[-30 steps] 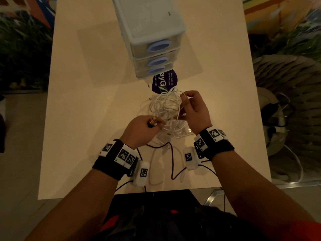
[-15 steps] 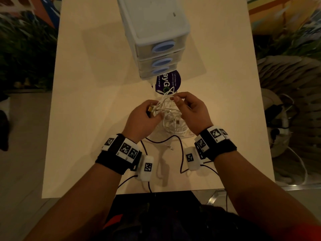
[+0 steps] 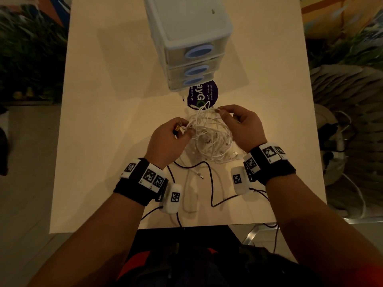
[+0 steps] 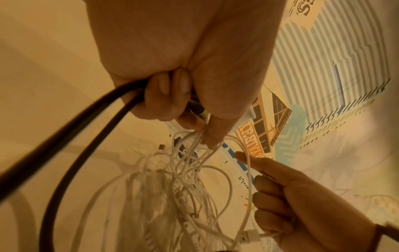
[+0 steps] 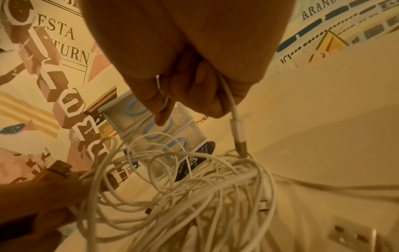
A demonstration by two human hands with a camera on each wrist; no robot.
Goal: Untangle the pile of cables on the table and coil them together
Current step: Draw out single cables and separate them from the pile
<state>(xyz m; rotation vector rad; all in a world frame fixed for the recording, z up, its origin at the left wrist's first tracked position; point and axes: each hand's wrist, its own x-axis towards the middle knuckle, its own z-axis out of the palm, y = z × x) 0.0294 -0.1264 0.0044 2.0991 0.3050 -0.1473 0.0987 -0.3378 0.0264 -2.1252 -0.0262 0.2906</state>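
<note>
A tangle of white cables (image 3: pixel 209 137) is held just above the table between both hands. My left hand (image 3: pixel 184 129) grips a gold-tipped plug (image 3: pixel 178 128) and pinches several white strands (image 4: pixel 194 141); a black cable (image 4: pixel 64 153) also runs out of that fist. My right hand (image 3: pixel 221 113) pinches a white cable at the tangle's far side, and in the right wrist view its connector (image 5: pixel 237 133) hangs below the curled fingers. The black cable (image 3: pixel 210 179) trails over the table between my wrists. A white USB plug (image 4: pixel 248 237) sticks out by the right hand.
A white three-drawer unit (image 3: pixel 190 38) stands just beyond the tangle, with a round purple sticker (image 3: pixel 205 94) in front of it. A loose white plug end (image 3: pixel 199 175) lies near the table's (image 3: pixel 103 141) front edge. A power strip with leads (image 3: pixel 335 141) sits off the right side.
My left hand has carried the gold plug up and away from me to the tangle. The hands came close together, then drew slightly apart, spreading the white loops.
</note>
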